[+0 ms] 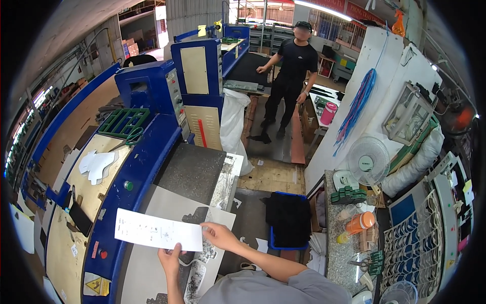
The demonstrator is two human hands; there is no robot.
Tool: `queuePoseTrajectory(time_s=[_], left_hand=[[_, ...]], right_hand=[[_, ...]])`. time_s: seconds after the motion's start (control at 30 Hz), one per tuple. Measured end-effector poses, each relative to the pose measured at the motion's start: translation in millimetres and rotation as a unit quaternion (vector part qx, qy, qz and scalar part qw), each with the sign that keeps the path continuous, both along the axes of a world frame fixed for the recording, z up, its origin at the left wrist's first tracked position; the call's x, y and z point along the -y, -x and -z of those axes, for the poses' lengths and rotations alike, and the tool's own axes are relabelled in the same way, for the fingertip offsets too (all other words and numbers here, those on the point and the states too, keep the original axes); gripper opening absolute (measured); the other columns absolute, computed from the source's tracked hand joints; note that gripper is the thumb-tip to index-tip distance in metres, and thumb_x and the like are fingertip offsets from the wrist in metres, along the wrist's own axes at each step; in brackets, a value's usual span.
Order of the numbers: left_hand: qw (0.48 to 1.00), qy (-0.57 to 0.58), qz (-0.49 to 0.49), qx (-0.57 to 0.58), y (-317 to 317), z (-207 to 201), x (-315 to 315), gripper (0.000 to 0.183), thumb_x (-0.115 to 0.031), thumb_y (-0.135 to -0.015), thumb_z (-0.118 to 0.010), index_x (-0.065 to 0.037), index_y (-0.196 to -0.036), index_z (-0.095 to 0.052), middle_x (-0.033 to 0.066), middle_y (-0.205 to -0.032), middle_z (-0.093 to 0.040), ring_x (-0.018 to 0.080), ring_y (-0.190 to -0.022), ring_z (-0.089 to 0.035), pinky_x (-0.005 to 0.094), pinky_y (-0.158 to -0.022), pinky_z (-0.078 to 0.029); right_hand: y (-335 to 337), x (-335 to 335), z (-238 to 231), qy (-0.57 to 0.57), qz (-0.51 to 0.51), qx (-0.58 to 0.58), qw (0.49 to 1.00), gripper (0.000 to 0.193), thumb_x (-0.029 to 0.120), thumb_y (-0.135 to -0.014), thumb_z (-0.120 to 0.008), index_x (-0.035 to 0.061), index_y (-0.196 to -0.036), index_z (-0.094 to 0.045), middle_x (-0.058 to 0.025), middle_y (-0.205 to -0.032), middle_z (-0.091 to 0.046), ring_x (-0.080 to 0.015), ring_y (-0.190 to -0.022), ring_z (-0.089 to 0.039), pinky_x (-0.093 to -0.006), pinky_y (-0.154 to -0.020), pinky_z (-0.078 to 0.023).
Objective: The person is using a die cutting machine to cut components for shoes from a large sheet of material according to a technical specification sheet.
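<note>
A long white printed sheet point(144, 229) is held up over the blue machine's bed. My left hand point(170, 259) grips its lower edge, the thumb lying on the printed face. At the sheet's right end, my right hand point(221, 237) has its fingers closed on the edge near the corner. Below lies a large pale grey sheet point(136, 268) with dark cut-out shapes point(196, 215) in it, partly hidden by the paper and my arms. Beyond it the dark, speckled bed point(190, 167) of the machine shows.
Left, the blue machine point(144, 164) carries white cut pieces point(97, 166), green-handled scissors point(134, 136) and a green cutting die point(124, 123). Right of me are a blue crate point(273, 243) of black pieces and a counter with a fan point(368, 161). A person point(293, 71) stands ahead in the aisle.
</note>
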State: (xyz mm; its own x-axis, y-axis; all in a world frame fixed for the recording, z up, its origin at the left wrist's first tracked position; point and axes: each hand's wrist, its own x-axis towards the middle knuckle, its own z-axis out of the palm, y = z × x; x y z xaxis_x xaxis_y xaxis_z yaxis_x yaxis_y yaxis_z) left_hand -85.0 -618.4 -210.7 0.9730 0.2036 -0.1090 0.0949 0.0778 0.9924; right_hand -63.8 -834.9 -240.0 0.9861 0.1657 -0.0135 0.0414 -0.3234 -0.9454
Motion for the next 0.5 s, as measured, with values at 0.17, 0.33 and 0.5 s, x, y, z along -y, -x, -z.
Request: queuePoseTrajectory(time_s=[0.17, 0.33, 0.5], left_hand=[[0.991, 0.007, 0.128, -0.038, -6, -15, 4, 0.033, 0.003, -0.085, -0.065, 0.010, -0.113, -0.051, 0.0163, -0.100, -0.063, 0.0211, -0.078, -0.066, 0.0288, -0.061, -0.058], [0.983, -0.024, 0.180, -0.035, -21, -26, 8, 0.031, 0.002, -0.084, -0.066, 0.010, -0.111, -0.053, 0.0157, -0.096, -0.066, 0.0194, -0.076, -0.067, 0.0276, -0.062, -0.057], [0.980, -0.036, 0.186, -0.060, -18, -27, 4, 0.035, 0.005, -0.083, -0.064, 0.007, -0.116, -0.052, 0.0156, -0.100, -0.066, 0.0193, -0.081, -0.067, 0.0276, -0.069, -0.056]], right_hand=[[-1, 5, -9, -0.009, 0.036, 0.050, 0.998, 0.044, 0.029, -0.091, -0.062, 0.0052, -0.127, -0.055, -0.0113, -0.109, -0.055, -0.0216, -0.103, -0.055, -0.0318, -0.079, -0.048], [-9, 14, -12, -0.102, -0.035, -0.029, 0.994, 0.028, 0.028, -0.092, -0.064, 0.0010, -0.101, -0.063, -0.0019, -0.081, -0.062, -0.0084, -0.077, -0.055, -0.0258, -0.068, -0.045], [6, 10, 9, -0.185, -0.076, -0.098, 0.975, 0.024, 0.024, -0.094, -0.063, 0.0006, -0.087, -0.061, 0.0021, -0.075, -0.060, -0.0034, -0.068, -0.051, -0.0226, -0.059, -0.041]])
